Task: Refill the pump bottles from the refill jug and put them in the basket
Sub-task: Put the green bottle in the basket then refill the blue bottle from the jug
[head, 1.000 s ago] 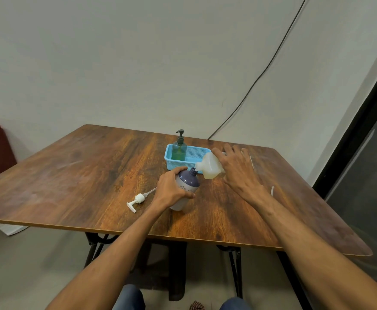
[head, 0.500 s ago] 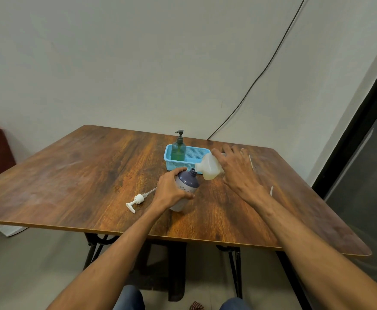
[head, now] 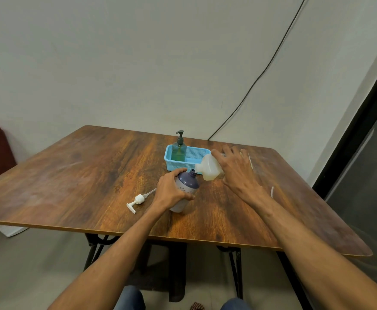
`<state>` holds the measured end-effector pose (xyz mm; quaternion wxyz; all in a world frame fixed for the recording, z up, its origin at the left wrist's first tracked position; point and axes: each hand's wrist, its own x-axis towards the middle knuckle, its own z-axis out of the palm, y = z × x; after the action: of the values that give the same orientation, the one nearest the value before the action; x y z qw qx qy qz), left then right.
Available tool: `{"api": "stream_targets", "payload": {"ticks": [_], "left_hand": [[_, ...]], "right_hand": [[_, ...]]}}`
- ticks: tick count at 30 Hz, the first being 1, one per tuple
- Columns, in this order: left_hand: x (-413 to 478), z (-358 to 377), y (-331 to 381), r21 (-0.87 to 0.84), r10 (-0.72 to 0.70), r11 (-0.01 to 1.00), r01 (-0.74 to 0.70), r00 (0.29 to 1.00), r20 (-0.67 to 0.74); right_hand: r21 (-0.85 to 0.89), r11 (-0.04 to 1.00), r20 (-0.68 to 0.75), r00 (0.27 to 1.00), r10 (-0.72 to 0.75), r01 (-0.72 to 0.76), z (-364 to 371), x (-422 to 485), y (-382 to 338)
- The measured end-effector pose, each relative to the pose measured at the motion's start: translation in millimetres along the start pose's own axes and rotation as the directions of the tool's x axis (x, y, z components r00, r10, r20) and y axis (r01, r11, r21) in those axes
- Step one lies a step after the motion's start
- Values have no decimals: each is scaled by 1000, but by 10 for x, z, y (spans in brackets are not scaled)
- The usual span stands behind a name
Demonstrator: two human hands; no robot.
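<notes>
Both hands busy: my left hand grips the purple bottle on the table, and my right hand holds the refill jug tipped, spout at the bottle's open neck. The green pump bottle stands in the blue basket just behind.

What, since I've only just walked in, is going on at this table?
A person is refilling a pump bottle. The left hand grips the purple bottle, which stands on the table with its pump off. The right hand holds the refill jug tipped, spout at the bottle's open neck; any flow is too small to see. The white pump lies on the table beside the left hand. A green pump bottle already stands in the blue basket.
</notes>
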<state>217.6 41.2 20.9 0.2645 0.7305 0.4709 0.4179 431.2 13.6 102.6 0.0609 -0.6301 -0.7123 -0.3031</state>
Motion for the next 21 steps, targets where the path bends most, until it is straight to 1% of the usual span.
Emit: {"api": "stream_targets", "payload": {"ticks": [21], "left_hand": [[-7, 29, 8, 3, -1, 1000, 1, 1000, 5]], "right_hand": [[18, 1000, -7, 1000, 0, 1, -7, -26, 5]]}}
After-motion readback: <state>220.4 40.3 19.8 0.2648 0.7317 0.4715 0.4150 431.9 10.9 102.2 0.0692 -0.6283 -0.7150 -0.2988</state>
